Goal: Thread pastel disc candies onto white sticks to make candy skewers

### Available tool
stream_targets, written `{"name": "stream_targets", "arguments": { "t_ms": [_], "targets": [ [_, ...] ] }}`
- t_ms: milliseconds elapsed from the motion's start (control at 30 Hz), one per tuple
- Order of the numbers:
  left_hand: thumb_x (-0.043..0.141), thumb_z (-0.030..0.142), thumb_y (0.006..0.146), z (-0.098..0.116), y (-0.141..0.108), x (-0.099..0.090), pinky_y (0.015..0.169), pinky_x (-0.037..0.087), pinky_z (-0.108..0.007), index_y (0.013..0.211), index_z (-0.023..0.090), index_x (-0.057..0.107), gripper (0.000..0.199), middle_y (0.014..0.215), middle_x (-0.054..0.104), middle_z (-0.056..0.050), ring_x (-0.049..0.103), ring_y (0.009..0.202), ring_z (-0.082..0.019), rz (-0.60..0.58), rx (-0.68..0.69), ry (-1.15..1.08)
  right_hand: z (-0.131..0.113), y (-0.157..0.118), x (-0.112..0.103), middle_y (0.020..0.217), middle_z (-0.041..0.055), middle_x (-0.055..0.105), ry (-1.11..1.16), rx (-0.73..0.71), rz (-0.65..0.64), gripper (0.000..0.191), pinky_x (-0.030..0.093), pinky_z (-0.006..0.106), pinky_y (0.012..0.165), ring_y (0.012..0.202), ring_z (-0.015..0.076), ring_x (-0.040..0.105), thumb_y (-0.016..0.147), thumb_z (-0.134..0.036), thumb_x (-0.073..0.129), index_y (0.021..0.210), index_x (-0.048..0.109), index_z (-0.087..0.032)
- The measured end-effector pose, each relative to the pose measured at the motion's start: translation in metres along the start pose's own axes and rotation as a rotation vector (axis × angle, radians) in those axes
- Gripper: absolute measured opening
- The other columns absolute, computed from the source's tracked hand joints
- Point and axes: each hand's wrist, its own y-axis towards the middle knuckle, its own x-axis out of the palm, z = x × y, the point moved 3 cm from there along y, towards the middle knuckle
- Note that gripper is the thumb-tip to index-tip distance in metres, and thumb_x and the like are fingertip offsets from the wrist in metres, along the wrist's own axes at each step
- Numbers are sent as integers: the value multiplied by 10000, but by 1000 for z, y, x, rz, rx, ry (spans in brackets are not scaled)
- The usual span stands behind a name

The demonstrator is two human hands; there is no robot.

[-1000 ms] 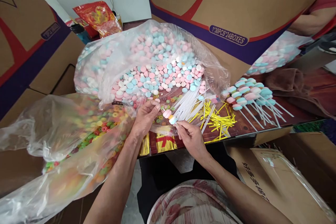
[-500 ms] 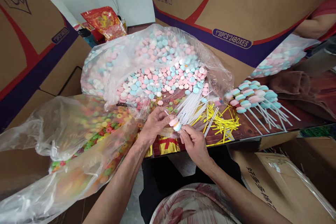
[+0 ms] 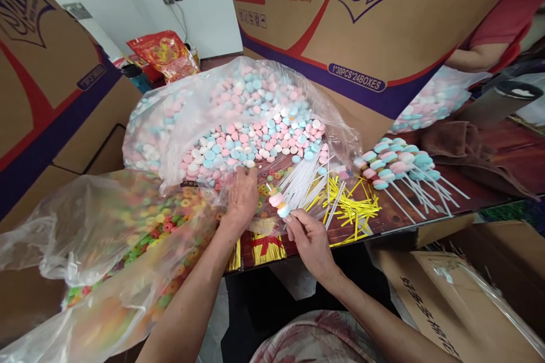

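Observation:
My right hand (image 3: 311,241) pinches the lower end of a white stick. Threaded on it are pink, yellowish and blue-white pieces, making a candy skewer (image 3: 277,203) whose bare tip points up and left. My left hand (image 3: 243,197) reaches to the front edge of the pink, blue and white marshmallows (image 3: 238,144), its fingertips bent down among them, so their grip is hidden. These sweets spill from a clear plastic bag (image 3: 179,125). Between the hands and the pile lie colourful rings (image 3: 272,177). Loose white sticks (image 3: 300,182) fan out beyond the skewer.
Gold twist ties (image 3: 353,204) and a stack of finished skewers (image 3: 395,164) lie to the right. A bag of coloured rings (image 3: 170,227) is at left. Large cartons (image 3: 315,34) stand behind and left. Another person's arm (image 3: 481,57) shows at far right, near a grey tumbler (image 3: 502,103).
My left hand has let go of the skewer and moved forward and left to the marshmallows. My right hand keeps holding the skewer. The view has shifted slightly.

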Motion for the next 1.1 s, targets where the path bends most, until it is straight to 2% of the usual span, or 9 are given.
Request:
{"name": "stream_targets", "arguments": {
  "t_ms": [100, 167, 333, 400, 567, 667, 800, 900, 1100],
  "targets": [
    [418, 24, 861, 1, -4, -2, 719, 424, -353, 1078, 190, 661, 366, 1034, 641, -162, 617, 938, -303, -11, 32, -15, -1, 1, 0, 598, -44, 437, 3, -4, 1, 349, 345, 264, 584, 572, 124, 420, 1009, -322, 466, 675, 466, -220],
    [451, 49, 861, -1, 0, -4, 705, 411, -340, 1056, 200, 648, 316, 947, 663, -127, 615, 878, -286, 16, 38, -149, -2, 0, 0, 601, -43, 437, 12, 0, 7, 345, 346, 264, 583, 575, 125, 423, 1008, -324, 470, 679, 475, -219],
    [606, 206, 832, 0, 47, -5, 667, 392, -296, 989, 223, 678, 174, 764, 678, -28, 579, 698, -206, 114, -12, -684, -3, -2, -2, 617, -38, 432, 44, -4, 60, 354, 345, 260, 578, 586, 126, 416, 1008, -332, 471, 672, 464, -220],
    [595, 190, 809, 5, 70, -1, 664, 370, -297, 797, 204, 680, 87, 640, 626, -11, 535, 644, -191, 90, -18, -690, -3, -3, -2, 624, -38, 432, 55, 1, 71, 353, 345, 259, 576, 589, 126, 411, 1011, -340, 467, 679, 465, -219],
    [536, 100, 764, 15, 93, 15, 659, 345, -296, 456, 199, 472, 329, 516, 419, -1, 436, 611, -167, 35, 63, -597, -1, -3, -1, 623, -42, 426, 59, -7, 69, 332, 342, 254, 573, 585, 122, 402, 1009, -317, 463, 692, 467, -219],
    [583, 112, 738, 15, 87, 23, 722, 388, -305, 500, 205, 561, 256, 602, 508, -27, 509, 720, -205, 45, 75, -613, 0, -3, -1, 625, -43, 431, 65, -7, 66, 325, 349, 250, 573, 585, 121, 410, 1009, -313, 464, 698, 470, -219],
    [665, 158, 729, 12, 79, 29, 776, 416, -324, 717, 212, 727, 84, 710, 609, -36, 555, 754, -224, -2, 41, -686, 1, -3, -1, 621, -44, 435, 57, -9, 67, 314, 350, 250, 567, 580, 121, 414, 1005, -317, 474, 707, 486, -217],
    [673, 138, 728, 14, 75, 30, 760, 419, -320, 726, 215, 724, 93, 676, 552, -18, 552, 771, -230, -37, 82, -676, 0, -4, -1, 616, -45, 427, 51, -11, 66, 318, 345, 249, 560, 576, 121, 407, 1005, -317, 474, 702, 481, -218],
    [682, 69, 689, 17, 64, 28, 731, 407, -301, 857, 208, 669, 218, 833, 529, -21, 525, 792, -202, -22, 65, -669, -3, -4, -2, 620, -43, 435, 64, -26, 77, 319, 346, 247, 567, 583, 120, 409, 1004, -306, 476, 697, 481, -217]
  ]
}}
